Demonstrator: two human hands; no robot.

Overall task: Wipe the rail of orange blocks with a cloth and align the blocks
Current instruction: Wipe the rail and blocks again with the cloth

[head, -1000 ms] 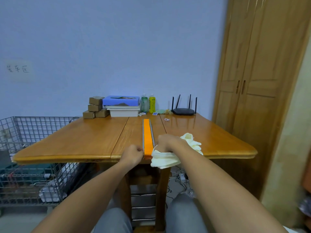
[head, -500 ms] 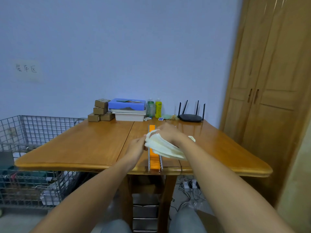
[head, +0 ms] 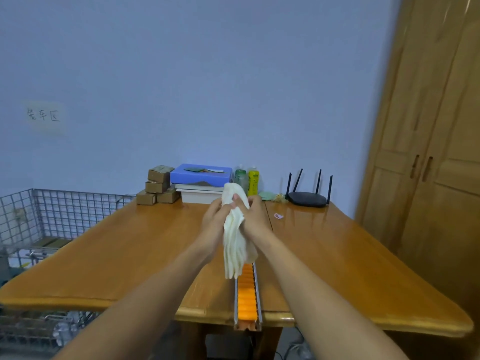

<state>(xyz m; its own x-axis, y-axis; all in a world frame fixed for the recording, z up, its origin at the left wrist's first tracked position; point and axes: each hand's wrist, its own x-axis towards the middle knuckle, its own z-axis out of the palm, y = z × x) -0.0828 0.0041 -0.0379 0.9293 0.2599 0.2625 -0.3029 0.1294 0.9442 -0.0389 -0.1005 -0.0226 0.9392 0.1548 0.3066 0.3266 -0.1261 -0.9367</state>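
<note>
My left hand (head: pixel 215 219) and right hand (head: pixel 253 216) both clamped the cream cloth (head: pixel 235 242), hanging above the rail of orange blocks (head: pixel 246 297) toward six o'clock on the desk (head: pixel 130 250).

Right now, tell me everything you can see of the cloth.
The cloth is cream-white, soft and bunched into long folds. It hangs upright between the left hand and the right hand, both closed on it above the table. Its top sticks up past the fingers; its lower end dangles over the rail of orange blocks, hiding the far part.

Both arms extended forward; left hand (head: pixel 217 219) and right hand (head: pixel 255 216) pressed together, fingers curled.
</note>
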